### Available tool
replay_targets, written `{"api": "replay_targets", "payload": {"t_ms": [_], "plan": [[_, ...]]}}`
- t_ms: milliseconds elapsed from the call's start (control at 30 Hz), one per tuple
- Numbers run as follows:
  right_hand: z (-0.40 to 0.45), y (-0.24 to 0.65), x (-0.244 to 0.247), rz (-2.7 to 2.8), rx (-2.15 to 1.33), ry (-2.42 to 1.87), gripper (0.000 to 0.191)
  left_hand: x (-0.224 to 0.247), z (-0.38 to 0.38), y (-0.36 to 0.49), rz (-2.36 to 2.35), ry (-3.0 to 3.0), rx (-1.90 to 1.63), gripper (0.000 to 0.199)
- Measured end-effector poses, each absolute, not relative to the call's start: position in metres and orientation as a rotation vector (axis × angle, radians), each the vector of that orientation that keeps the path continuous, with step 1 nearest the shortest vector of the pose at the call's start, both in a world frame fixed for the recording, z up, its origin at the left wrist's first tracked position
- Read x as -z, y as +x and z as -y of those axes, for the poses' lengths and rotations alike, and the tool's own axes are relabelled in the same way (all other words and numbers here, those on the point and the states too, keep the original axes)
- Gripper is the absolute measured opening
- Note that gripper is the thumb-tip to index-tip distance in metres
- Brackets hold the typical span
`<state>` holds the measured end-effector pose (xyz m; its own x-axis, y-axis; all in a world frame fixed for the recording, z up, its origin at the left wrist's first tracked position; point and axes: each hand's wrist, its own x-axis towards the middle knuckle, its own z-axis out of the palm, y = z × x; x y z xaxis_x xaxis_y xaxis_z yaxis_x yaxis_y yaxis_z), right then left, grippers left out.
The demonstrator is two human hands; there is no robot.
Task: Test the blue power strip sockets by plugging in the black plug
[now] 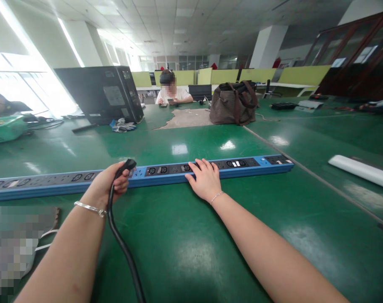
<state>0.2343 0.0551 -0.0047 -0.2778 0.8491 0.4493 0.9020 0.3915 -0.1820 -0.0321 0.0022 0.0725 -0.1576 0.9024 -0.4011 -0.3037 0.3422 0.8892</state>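
A long blue power strip [166, 179] with black socket panels lies across the green table. My left hand [111, 179] is closed round the black plug [128, 165] of a thick power cord [123, 246], just over the strip's left-middle part. From that hand the cord runs down toward me and out of the picture. My right hand [205, 179] rests with fingers spread on the strip's right half, covering some sockets, and holds nothing. Whether the plug touches the strip I cannot tell.
A black computer tower [99, 94] stands at the back left, with gloves [123, 125] beside it. A brown bag [232, 103] sits behind the strip, and a person [174, 94] sits beyond. A green basket [8, 130] is far left, a white bar [362, 170] at right.
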Motion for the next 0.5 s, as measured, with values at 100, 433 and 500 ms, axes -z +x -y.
{"api": "replay_targets", "payload": {"t_ms": [100, 433, 500], "plan": [[-0.055, 0.234, 0.005, 2.171, 0.15, -1.493, 0.046, -0.061, -0.008, -0.032, -1.386, 0.592, -1.134, 0.034], [-0.055, 0.235, 0.005, 2.171, 0.144, -1.486, 0.047, -0.053, -0.011, -0.029, -1.509, 0.624, -1.09, 0.038], [-0.055, 0.234, 0.005, 2.168, 0.142, -1.486, 0.047, -0.052, -0.01, -0.029, -1.529, 0.646, -1.087, 0.038]]}}
